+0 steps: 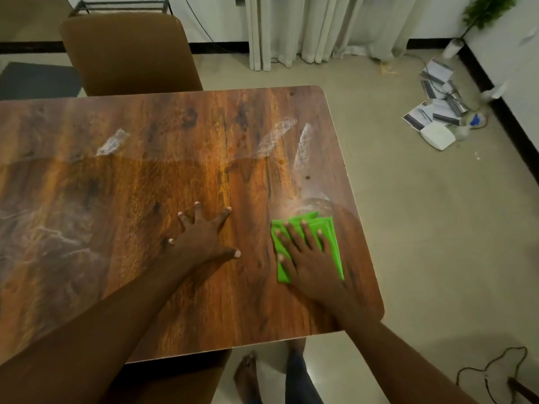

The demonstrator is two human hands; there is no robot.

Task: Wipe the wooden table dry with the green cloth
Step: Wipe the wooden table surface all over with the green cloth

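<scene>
The wooden table (145, 176) fills the left and middle of the head view. A folded green cloth (331, 237) lies flat near its right edge. My right hand (309, 258) presses down on the cloth with fingers spread over it. My left hand (204, 237) rests flat on bare wood to the left of the cloth, fingers apart, holding nothing. Wet streaks (274, 138) shine on the far part of the table, and a wet film (43, 246) covers the left side. A damp patch (315, 204) sits just beyond the cloth.
A brown chair (128, 53) stands at the table's far side, another chair (163, 380) under the near edge. My bare foot (246, 374) is on the floor below. Papers and boxes (437, 112) litter the floor at right. A cable (493, 371) lies at bottom right.
</scene>
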